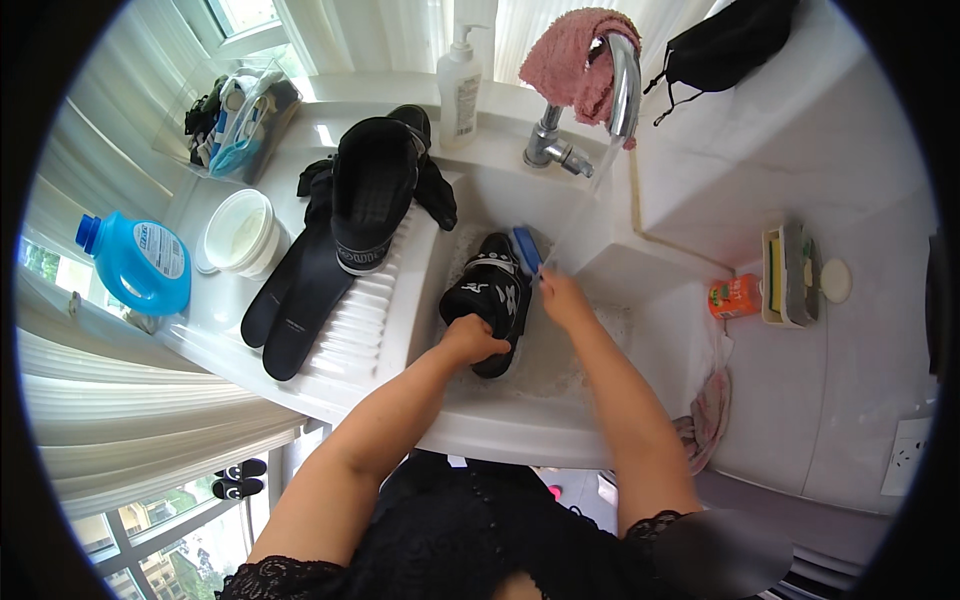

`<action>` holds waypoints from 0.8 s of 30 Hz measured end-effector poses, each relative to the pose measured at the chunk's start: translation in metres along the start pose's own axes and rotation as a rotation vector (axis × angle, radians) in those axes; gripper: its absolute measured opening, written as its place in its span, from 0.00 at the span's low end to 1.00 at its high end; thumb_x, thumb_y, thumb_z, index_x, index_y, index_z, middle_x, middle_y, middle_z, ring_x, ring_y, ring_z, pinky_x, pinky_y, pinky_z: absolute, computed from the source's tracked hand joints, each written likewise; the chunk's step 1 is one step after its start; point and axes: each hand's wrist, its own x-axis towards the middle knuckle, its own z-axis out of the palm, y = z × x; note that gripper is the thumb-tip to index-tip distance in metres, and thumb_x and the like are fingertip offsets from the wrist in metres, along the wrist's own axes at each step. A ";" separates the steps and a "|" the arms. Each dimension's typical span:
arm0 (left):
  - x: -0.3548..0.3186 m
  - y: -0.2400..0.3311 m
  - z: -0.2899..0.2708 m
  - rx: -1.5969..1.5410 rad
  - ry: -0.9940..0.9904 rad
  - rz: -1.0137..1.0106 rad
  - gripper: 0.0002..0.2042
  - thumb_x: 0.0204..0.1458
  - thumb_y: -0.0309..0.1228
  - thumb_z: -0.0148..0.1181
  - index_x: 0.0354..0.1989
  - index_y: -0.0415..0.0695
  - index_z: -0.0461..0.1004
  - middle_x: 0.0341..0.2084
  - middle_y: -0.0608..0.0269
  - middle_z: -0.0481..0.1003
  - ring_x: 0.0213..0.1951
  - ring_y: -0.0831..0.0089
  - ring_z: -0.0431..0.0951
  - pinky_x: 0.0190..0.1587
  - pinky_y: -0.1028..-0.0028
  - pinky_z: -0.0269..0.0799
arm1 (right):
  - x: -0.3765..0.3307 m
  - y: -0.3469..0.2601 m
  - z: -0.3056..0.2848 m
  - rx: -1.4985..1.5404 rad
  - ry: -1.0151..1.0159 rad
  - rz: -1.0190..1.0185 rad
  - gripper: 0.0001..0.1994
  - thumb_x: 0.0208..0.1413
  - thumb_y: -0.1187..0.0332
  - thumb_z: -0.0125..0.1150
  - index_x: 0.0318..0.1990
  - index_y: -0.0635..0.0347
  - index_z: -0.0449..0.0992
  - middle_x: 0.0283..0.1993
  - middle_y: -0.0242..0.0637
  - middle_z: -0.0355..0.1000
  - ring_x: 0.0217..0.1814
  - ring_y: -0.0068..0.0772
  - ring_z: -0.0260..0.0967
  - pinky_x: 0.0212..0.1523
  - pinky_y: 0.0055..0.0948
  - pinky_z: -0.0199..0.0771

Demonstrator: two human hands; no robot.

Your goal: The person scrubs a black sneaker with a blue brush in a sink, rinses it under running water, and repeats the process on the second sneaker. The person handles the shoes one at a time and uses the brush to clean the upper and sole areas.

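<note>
Over the white sink basin (580, 375), my left hand (474, 340) grips a black sneaker (490, 290) with white markings by its heel end, the toe pointing away from me. My right hand (565, 300) is closed around the handle of a blue scrub brush (525, 250), whose head lies against the shoe's right side near the toe. Water runs from the chrome faucet (626, 85) down close to the brush and my right hand. Some suds show in the basin. The sole and the brush's bristles are hidden.
Left on the ribbed washboard (355, 330) lie another black shoe (372, 190) and black insoles (305, 315). Beyond are a white tub (243, 232), a blue detergent jug (145, 265) and a pump bottle (460, 90). A pink cloth (575, 60) drapes the faucet. An orange bottle (735, 297) stands right.
</note>
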 end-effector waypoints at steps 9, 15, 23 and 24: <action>-0.002 0.013 0.010 0.306 -0.045 -0.023 0.22 0.39 0.42 0.67 0.41 0.41 0.79 0.41 0.52 0.78 0.44 0.56 0.78 0.46 0.62 0.75 | -0.030 -0.028 0.002 -0.136 -0.046 0.135 0.20 0.62 0.61 0.46 0.61 0.45 0.65 0.35 0.55 0.74 0.37 0.57 0.72 0.39 0.49 0.71; -0.001 0.002 0.006 0.428 -0.094 -0.028 0.21 0.41 0.41 0.66 0.41 0.41 0.78 0.43 0.53 0.77 0.46 0.57 0.78 0.47 0.62 0.74 | -0.079 -0.024 -0.013 -0.182 -0.219 -0.074 0.20 0.63 0.59 0.44 0.62 0.42 0.64 0.31 0.52 0.74 0.34 0.58 0.72 0.37 0.51 0.72; 0.001 0.003 0.014 0.305 0.013 0.037 0.27 0.39 0.48 0.68 0.41 0.37 0.78 0.38 0.51 0.78 0.45 0.56 0.78 0.48 0.64 0.74 | -0.051 -0.065 -0.007 -0.191 -0.195 -0.020 0.20 0.62 0.60 0.47 0.62 0.42 0.64 0.35 0.53 0.74 0.36 0.56 0.72 0.38 0.49 0.71; 0.005 0.000 0.014 0.258 0.044 0.055 0.28 0.39 0.49 0.68 0.42 0.37 0.77 0.39 0.50 0.78 0.45 0.56 0.78 0.48 0.64 0.73 | -0.054 -0.057 -0.001 -0.130 -0.156 -0.023 0.20 0.62 0.60 0.47 0.62 0.42 0.65 0.35 0.52 0.74 0.37 0.56 0.72 0.38 0.49 0.71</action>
